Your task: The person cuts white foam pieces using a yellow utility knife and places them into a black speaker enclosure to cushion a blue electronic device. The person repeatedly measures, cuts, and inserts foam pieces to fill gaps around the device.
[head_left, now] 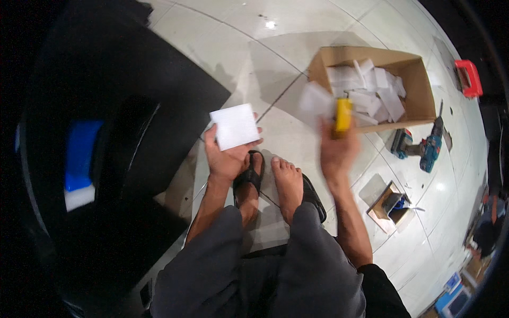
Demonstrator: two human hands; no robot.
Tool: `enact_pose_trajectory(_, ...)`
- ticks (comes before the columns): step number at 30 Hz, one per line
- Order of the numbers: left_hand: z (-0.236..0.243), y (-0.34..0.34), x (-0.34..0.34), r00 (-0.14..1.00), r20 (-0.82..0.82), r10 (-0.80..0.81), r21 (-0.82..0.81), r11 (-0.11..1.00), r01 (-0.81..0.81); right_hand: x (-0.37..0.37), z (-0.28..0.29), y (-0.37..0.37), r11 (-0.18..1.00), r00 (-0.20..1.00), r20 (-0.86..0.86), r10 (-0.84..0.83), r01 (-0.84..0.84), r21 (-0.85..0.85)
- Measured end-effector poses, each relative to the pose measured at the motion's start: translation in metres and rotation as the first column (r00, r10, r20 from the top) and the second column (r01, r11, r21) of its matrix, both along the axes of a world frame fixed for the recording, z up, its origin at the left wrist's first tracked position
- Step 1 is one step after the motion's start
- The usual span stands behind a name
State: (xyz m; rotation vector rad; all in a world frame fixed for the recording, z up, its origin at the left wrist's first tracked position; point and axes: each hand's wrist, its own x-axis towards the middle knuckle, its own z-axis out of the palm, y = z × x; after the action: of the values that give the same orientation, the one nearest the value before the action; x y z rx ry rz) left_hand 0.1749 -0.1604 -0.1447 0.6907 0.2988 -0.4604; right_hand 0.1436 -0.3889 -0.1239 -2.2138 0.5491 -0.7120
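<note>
My left hand (228,153) grips a flat white square of what looks like foam (235,127), thumb on its left edge and fingertips showing at its right edge. My right hand (339,151), smeared by motion, is closed around a small yellow block-shaped object (343,115) whose kind I cannot make out. Just left of that object is a blurred white piece (316,99); whether the hand holds it too is unclear. Beyond the right hand stands an open cardboard box (421,87) with several white foam-like pieces (391,103) inside.
A teal and black cordless drill (430,146) lies right of the box. Nearer sits a small brown and metal bracket-like piece (392,204). A red case or handle (468,78) lies far right. A large black surface (175,79) fills the left, with a blue and white object (81,159).
</note>
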Motion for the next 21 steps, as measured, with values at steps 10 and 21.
enact_pose_trajectory(10, 0.074, 0.012, -0.011, 0.953, 0.287, -0.092, 0.391, 0.920, -0.028, -0.038, 0.017, -0.099, 0.993, 0.968, -0.237, -0.084, 0.063, -0.096)
enact_pose_trajectory(21, 0.170, 0.077, -0.059, 0.561, 0.797, -0.223, 0.597, 0.154, -0.787, -0.197, -0.124, -0.106, 0.950, 0.744, -0.656, 0.127, -0.280, -0.134)
